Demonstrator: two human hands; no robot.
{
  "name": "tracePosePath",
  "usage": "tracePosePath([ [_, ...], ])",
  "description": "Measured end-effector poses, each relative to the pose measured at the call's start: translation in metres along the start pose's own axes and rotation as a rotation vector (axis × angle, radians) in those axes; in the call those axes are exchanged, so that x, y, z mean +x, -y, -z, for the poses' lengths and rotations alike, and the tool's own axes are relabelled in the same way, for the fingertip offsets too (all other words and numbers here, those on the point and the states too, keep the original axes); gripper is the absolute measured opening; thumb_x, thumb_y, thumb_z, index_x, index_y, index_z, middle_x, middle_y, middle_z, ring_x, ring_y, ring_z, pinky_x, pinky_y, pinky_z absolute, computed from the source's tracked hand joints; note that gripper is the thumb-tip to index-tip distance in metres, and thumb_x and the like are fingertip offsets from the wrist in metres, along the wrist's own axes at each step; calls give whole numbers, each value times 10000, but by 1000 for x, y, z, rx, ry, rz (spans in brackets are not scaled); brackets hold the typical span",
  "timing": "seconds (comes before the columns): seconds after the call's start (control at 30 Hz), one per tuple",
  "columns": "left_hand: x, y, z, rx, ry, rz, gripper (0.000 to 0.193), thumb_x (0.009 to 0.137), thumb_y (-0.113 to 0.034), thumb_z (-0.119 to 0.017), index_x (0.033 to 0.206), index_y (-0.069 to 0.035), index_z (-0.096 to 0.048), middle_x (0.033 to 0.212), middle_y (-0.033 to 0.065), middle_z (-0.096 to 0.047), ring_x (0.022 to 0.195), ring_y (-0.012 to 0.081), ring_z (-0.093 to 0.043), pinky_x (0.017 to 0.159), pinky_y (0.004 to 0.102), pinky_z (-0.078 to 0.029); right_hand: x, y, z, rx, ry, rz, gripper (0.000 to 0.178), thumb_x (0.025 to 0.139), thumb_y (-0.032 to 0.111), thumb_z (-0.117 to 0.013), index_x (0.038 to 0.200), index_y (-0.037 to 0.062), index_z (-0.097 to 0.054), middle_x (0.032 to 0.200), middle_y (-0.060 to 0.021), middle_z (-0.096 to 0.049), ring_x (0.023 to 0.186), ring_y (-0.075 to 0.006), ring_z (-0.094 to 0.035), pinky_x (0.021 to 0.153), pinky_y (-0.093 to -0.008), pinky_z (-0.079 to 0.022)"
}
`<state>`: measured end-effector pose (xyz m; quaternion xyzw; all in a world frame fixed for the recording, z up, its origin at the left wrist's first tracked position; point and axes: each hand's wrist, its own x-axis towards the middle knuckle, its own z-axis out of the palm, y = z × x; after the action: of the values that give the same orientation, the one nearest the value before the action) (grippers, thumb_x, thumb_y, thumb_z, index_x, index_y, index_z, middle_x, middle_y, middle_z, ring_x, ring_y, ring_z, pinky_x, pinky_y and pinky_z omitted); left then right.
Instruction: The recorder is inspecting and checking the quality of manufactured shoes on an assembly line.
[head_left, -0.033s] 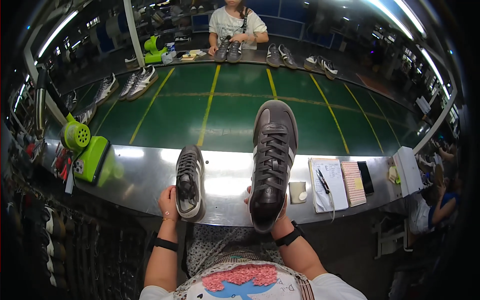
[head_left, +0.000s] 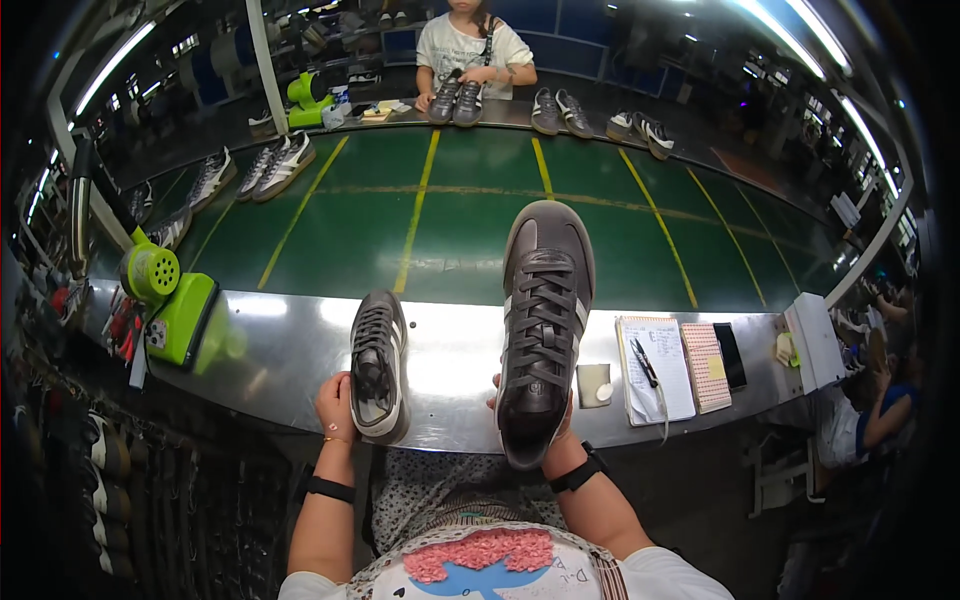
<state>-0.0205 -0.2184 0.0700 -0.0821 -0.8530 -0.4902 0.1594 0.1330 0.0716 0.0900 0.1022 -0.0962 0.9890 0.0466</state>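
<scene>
A dark grey lace-up sneaker [head_left: 541, 320] with pale side stripes is raised over the near bench edge, toe pointing away and upper facing me. My right hand [head_left: 562, 425] grips it around the heel end, mostly hidden behind the shoe. To the left, a similar sneaker [head_left: 378, 345] rests at the bench edge, its opening toward me. My left hand [head_left: 336, 405] is curled against the outer side of its heel; some of the fingertips are out of sight.
The metal bench [head_left: 455, 400] borders a green conveyor belt [head_left: 360, 230] with yellow lines. A bright green device [head_left: 180, 315] stands at left. Right of me lie a notebook with a pen [head_left: 660, 375], a patterned pad [head_left: 707, 370] and a phone [head_left: 731, 355]. Opposite, a person [head_left: 470, 60] handles sneakers.
</scene>
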Motion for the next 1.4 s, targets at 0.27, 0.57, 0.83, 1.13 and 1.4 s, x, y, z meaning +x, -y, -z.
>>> tracePosePath([
  [0.27, 0, -2, -1, -14, 2, 8, 196, 866, -190, -537, 902, -31, -647, 866, 138, -632, 826, 295, -599, 755, 364, -453, 7, -3, -36, 59, -101, 19, 639, 843, 421, -568, 1308, 27, -375, 1203, -164, -481, 1062, -345, -505, 888, -561, -461],
  [0.57, 1, 0, -1, 1, 3, 3, 184, 858, -174, -540, 885, -28, -649, 861, 139, -634, 819, 296, -600, 746, 366, -457, 4, 0, -36, 44, -229, -12, 478, 903, 358, -479, 1216, -1, -441, 1112, -152, -531, 992, -326, -547, 797, -530, -522],
  [0.83, 1, 1, 0, -2, -5, -4, 192, 859, -175, -538, 892, -23, -649, 861, 140, -637, 819, 297, -602, 746, 365, -459, 4, -2, -35, 6, -249, -9, 498, 902, 362, -475, 1192, -41, -438, 1061, -157, -549, 971, -316, -561, 792, -519, -527],
  [1.13, 1, 3, -1, 2, -3, -8, 197, 865, -182, -538, 898, -21, -646, 862, 139, -636, 809, 298, -601, 743, 362, -459, 3, 1, -28, 35, -199, -41, 520, 905, 377, -465, 1207, -43, -426, 1061, -164, -546, 1002, -313, -548, 826, -528, -512],
  [1.4, 2, 2, 2, -16, 2, 0, 190, 864, -180, -538, 898, -28, -648, 859, 139, -637, 809, 297, -599, 742, 362, -457, 5, -1, -34, 9, -269, -15, 487, 903, 378, -475, 1225, 14, -440, 1109, -138, -528, 1028, -305, -536, 846, -543, -496],
])
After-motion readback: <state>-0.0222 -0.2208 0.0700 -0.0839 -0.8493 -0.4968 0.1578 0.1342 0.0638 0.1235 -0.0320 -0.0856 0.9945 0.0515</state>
